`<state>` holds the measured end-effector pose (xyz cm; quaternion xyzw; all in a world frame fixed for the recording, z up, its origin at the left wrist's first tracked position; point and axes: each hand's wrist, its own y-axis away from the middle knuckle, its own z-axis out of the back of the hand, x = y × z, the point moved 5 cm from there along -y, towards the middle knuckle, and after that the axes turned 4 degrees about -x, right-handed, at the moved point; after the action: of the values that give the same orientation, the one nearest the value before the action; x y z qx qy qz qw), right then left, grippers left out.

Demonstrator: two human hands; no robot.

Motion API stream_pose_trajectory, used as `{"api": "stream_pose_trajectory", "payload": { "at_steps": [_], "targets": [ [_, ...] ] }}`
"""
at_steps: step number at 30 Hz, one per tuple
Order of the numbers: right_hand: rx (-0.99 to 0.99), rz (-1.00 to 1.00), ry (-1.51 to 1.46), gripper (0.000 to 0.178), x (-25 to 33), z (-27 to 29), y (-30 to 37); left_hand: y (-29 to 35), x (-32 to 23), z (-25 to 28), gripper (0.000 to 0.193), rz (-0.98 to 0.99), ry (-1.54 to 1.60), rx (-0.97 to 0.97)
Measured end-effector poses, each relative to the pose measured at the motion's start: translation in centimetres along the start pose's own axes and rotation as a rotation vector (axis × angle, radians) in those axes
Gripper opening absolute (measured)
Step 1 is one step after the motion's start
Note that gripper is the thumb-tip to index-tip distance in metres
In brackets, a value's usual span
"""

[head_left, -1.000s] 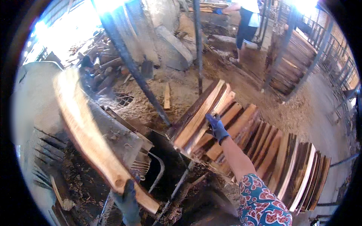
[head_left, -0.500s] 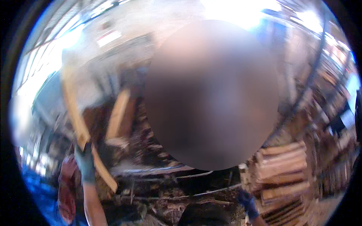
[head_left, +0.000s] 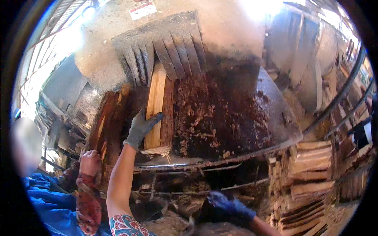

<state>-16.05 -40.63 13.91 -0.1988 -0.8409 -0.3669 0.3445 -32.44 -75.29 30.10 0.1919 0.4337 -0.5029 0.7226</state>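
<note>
A thick board of pale wood (head_left: 156,92) with bark on its right side lies on the machine's dark table. Its far end reaches under the hanging metal flaps. My left hand (head_left: 141,128), in a grey-green glove, is closed on the board's near part, its thumb stretched across the top face. Low in front of the table, my right hand (head_left: 230,205) wears a blue glove and is apart from the board. Motion blur hides how its fingers are set.
Dark metal flaps (head_left: 177,55) hang from the machine's pale housing (head_left: 232,31). Bark crumbs litter the table (head_left: 224,114). At left, another person's hand (head_left: 90,162) touches bark-covered wood (head_left: 104,122). Stacked wood pieces (head_left: 311,165) stand at right, near a black hose (head_left: 338,100).
My left hand has come right and forward, and a board now lies flat with its far end under the flaps. My right hand has shifted left. The view has turned left.
</note>
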Motion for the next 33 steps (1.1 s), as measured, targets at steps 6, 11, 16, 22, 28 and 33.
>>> {"api": "stream_pose_trajectory", "payload": {
  "at_steps": [6,11,16,22,28,33],
  "targets": [
    [0.269,0.359,-0.369,0.049,11.7,-7.4,-9.0,4.3,2.7,0.5,0.049,0.258,0.409,-0.084],
    [0.225,0.425,-0.144,0.058,16.6,-12.0,-11.8,6.7,1.8,-0.5,0.048,0.238,0.419,-0.118],
    [0.163,0.514,0.148,0.063,16.6,-6.9,-7.1,11.8,-3.4,-4.3,0.047,0.056,0.466,-0.042],
    [0.033,0.397,0.22,0.071,15.6,5.1,5.4,22.5,-7.3,-13.5,0.051,0.311,0.896,-0.002],
    [-0.088,0.328,0.317,0.083,7.5,14.5,16.3,28.1,-9.6,-25.3,0.051,0.515,0.953,0.357],
    [-0.26,0.405,-0.117,0.086,4.3,23.9,15.9,32.2,-11.1,-36.1,0.067,0.391,0.677,0.531]
  ]
}}
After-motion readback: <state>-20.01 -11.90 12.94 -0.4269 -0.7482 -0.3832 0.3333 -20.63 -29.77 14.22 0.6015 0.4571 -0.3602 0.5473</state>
